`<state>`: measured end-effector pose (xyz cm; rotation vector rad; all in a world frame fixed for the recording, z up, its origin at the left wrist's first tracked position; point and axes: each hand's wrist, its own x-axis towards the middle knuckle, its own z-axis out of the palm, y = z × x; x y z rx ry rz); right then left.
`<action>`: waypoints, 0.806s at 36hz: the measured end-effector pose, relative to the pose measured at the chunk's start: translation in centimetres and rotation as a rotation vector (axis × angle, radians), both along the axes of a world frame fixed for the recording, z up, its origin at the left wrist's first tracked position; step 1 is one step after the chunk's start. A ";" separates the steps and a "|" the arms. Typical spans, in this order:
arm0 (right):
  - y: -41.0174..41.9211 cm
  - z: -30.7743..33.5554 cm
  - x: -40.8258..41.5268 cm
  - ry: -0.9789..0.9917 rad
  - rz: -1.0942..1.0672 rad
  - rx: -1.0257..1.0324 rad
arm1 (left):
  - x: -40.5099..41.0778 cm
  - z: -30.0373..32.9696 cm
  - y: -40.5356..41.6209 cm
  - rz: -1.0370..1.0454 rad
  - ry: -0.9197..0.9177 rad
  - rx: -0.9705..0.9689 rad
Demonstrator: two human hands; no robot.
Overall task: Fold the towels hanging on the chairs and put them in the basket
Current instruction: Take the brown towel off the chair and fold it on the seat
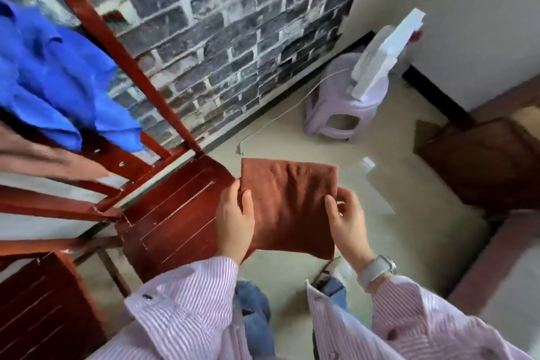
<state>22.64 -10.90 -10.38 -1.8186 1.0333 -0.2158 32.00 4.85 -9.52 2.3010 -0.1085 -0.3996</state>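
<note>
A folded rust-brown towel (287, 204) is held flat in the air in front of me, just right of a red wooden chair's seat (172, 213). My left hand (235, 221) grips its left edge, thumb on top. My right hand (346, 219) pinches its right edge. A blue towel (55, 76) hangs over the chair's backrest (122, 58) at the upper left, with a pinkish-brown cloth (38, 155) below it. No basket is in view.
A second red chair seat (43, 304) sits at the lower left. A lilac plastic stool (342, 102) with white foam pieces (385, 50) stands by the brick wall. A dark brown box (485, 161) and low furniture lie to the right. A white cord (271, 123) runs across the floor.
</note>
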 end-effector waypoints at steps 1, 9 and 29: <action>-1.8 0.6 -0.9 -0.011 -0.022 -0.011 | -0.5 0.7 -1.9 -0.032 -0.017 -0.009; -17.1 5.0 -8.4 -0.069 -0.155 -0.077 | -5.4 4.8 -19.1 -0.170 -0.060 -0.049; -49.2 9.0 -21.0 -0.044 -0.651 -0.205 | -12.1 7.6 -58.8 -0.729 -0.081 -0.159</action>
